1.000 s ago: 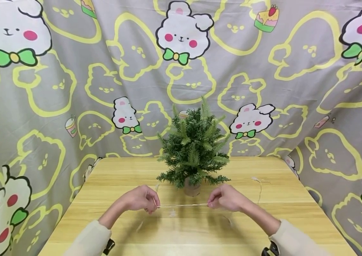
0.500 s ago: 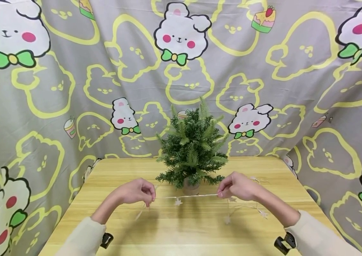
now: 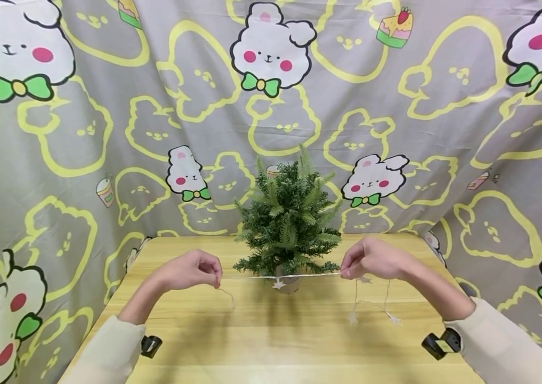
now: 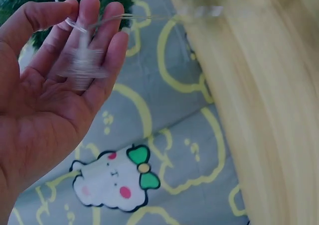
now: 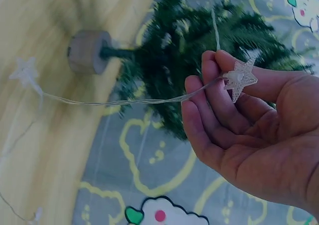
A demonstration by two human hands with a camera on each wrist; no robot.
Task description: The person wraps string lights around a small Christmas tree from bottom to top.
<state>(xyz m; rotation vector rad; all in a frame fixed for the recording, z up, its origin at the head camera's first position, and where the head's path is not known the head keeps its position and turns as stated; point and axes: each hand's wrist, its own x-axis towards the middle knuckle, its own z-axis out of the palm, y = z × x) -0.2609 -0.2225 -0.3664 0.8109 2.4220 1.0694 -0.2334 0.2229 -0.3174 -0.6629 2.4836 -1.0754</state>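
A thin string of star lights (image 3: 299,275) is stretched between the two hands, in front of the trunk of a small artificial Christmas tree (image 3: 290,218). One clear star (image 3: 278,283) hangs from the taut span. The left hand (image 3: 196,269) pinches the string between thumb and index finger, and a loose end dangles below it. On the other side, the right hand (image 3: 371,260) pinches it the same way. In the right wrist view a star (image 5: 240,78) lies against these fingers, and more string trails toward the table. A star (image 4: 83,68) by the left palm is blurred.
The tree stands on a round wooden base (image 5: 88,52) toward the back of the wooden table (image 3: 271,346). Behind and beside the table hangs a grey curtain (image 3: 223,133) with cartoon bunnies. Black wrist cameras (image 3: 151,345) sit by both sleeves.
Both hands have moved apart and away from the body, toward the tree. The string span between them has grown longer and now passes before the tree's base.
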